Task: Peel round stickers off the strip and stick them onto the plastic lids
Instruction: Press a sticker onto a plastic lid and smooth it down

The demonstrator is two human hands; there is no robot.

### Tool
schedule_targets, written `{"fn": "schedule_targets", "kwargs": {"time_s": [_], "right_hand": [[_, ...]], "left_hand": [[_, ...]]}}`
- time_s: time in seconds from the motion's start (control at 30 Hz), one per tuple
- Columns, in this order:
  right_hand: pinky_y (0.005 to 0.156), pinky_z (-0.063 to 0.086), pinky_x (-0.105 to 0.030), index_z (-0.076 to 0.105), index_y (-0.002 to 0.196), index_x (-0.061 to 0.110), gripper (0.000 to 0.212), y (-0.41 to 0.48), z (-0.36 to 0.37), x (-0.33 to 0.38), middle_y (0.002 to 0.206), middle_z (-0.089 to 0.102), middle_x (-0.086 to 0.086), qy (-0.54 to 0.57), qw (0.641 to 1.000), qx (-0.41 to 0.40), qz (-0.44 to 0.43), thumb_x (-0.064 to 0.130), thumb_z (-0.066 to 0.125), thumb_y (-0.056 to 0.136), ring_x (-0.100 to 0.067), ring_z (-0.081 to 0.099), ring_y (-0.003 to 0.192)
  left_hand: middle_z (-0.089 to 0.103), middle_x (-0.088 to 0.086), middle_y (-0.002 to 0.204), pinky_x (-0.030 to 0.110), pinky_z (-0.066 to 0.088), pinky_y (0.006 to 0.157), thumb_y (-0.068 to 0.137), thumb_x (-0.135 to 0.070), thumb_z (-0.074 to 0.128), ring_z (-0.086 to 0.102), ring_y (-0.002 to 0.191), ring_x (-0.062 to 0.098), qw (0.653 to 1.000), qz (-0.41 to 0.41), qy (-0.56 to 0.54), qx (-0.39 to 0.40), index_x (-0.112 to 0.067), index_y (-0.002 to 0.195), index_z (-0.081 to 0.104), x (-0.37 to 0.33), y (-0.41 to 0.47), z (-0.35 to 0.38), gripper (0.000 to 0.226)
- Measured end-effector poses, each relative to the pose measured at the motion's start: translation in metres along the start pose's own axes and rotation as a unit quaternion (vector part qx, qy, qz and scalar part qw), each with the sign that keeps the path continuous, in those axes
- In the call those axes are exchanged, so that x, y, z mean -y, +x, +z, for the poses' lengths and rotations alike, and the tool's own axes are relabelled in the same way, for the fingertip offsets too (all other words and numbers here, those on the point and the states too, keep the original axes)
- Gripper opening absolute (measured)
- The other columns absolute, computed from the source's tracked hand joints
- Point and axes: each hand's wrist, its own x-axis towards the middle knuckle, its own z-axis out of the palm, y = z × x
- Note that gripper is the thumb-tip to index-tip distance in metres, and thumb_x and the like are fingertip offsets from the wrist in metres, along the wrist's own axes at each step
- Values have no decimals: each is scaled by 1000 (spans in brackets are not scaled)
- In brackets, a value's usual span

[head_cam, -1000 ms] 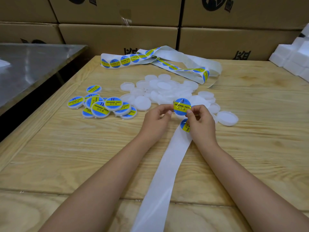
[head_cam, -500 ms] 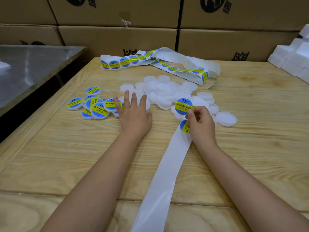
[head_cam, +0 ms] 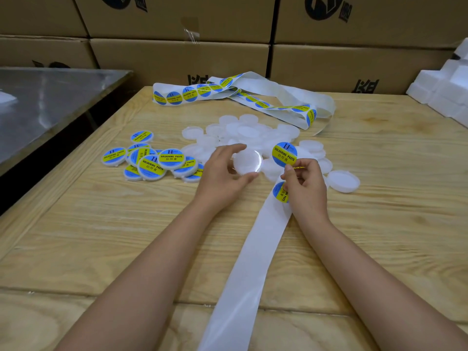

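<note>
My left hand (head_cam: 222, 173) grips a bare white plastic lid (head_cam: 247, 162) between thumb and fingers, lifted just above the wooden table. My right hand (head_cam: 305, 184) pinches the lower edge of a peeled round blue-and-yellow sticker (head_cam: 284, 154), which stands upright to the right of the lid. The same hand lies on the white backing strip (head_cam: 253, 257), where another sticker (head_cam: 280, 191) shows partly under its fingers. A pile of bare lids (head_cam: 243, 133) lies behind both hands. Several stickered lids (head_cam: 152, 162) are heaped to the left.
The strip's far part with several stickers (head_cam: 228, 93) loops across the back of the wooden table (head_cam: 88, 224). One bare lid (head_cam: 344, 181) lies apart on the right. Cardboard boxes (head_cam: 177, 59) wall the back, a metal table (head_cam: 50, 97) stands left, white foam blocks (head_cam: 445, 92) at right.
A second ago both hands held the peeled sticker. My left hand let go, reached flat toward the lids at left, then came back gripping a bare lid. My right hand kept the sticker.
</note>
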Motion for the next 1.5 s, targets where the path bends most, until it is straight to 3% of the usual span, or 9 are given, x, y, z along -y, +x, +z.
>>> {"fn": "schedule_targets", "kwargs": {"time_s": [0.2, 0.33, 0.43, 0.57, 0.67, 0.83, 0.93, 1.07, 1.5], "right_hand": [[58, 43, -13, 45, 101, 25, 23, 0, -1, 0, 75, 67, 8, 7, 1000, 7, -9, 29, 63, 88, -3, 57, 62], [69, 46, -24, 43, 85, 34, 24, 0, -2, 0, 84, 69, 10, -21, 1000, 6, -21, 24, 65, 86, -2, 58, 65], [70, 46, -28, 42, 82, 34, 25, 0, -2, 0, 94, 70, 5, -29, 999, 3, -24, 24, 65, 86, -2, 57, 64], [64, 42, -18, 42, 99, 28, 27, 3, -1, -5, 68, 66, 23, -30, 999, 8, -21, 25, 65, 85, -2, 54, 61], [63, 42, -15, 43, 101, 27, 24, 2, -1, -4, 65, 66, 21, -22, 999, 8, -25, 25, 63, 87, -4, 55, 62], [55, 46, -17, 45, 81, 29, 16, 0, 1, 0, 67, 67, 10, 43, 998, -38, -6, 30, 49, 96, 0, 57, 55], [59, 46, -25, 49, 76, 25, 23, 1, 1, -1, 64, 58, 6, 32, 999, -32, 6, 28, 45, 98, 1, 55, 54], [69, 47, -33, 54, 77, 16, 23, 1, 2, -1, 66, 56, -1, 27, 1000, 11, 3, 26, 47, 98, -15, 54, 65], [57, 41, -21, 51, 67, 17, 29, -1, 2, 0, 60, 52, 3, -10, 999, 36, -15, 24, 52, 95, -8, 47, 57]], "left_hand": [[52, -16, 111, 18, 52, 70, 64, -6, 82, 58, 82, 6, 990, -36, -123, 59, -31, 114, 56, -23, -12, 10, 62], [53, -8, 114, 25, 56, 74, 66, 2, 79, 59, 81, 7, 979, -74, -165, 96, -25, 122, 53, -23, -13, 10, 67], [55, -2, 116, 31, 56, 81, 73, 10, 71, 65, 84, 15, 950, -139, -256, 108, -22, 126, 49, -24, -11, 8, 66], [58, 9, 118, 30, 58, 76, 92, 6, 48, 66, 88, 16, 892, -244, -363, 115, -4, 128, 49, -22, -8, 5, 38], [64, 11, 105, 27, 58, 73, 95, 4, 44, 68, 84, 15, 882, -256, -372, 135, -5, 117, 57, -19, -6, 5, 27], [66, 9, 98, 31, 59, 72, 96, -1, 44, 66, 87, 22, 869, -289, -383, 122, -5, 115, 58, -17, -2, 2, 24], [67, 10, 94, 30, 59, 70, 96, -2, 45, 68, 82, 20, 871, -287, -377, 132, -5, 113, 59, -18, -3, 2, 22], [66, 16, 99, 34, 58, 74, 95, 0, 46, 67, 86, 25, 868, -287, -385, 126, -3, 113, 56, -19, -3, 3, 21], [73, 7, 86, 31, 59, 69, 93, -1, 50, 71, 80, 22, 847, -272, -428, 160, -9, 105, 57, -16, -2, 0, 16]]}}
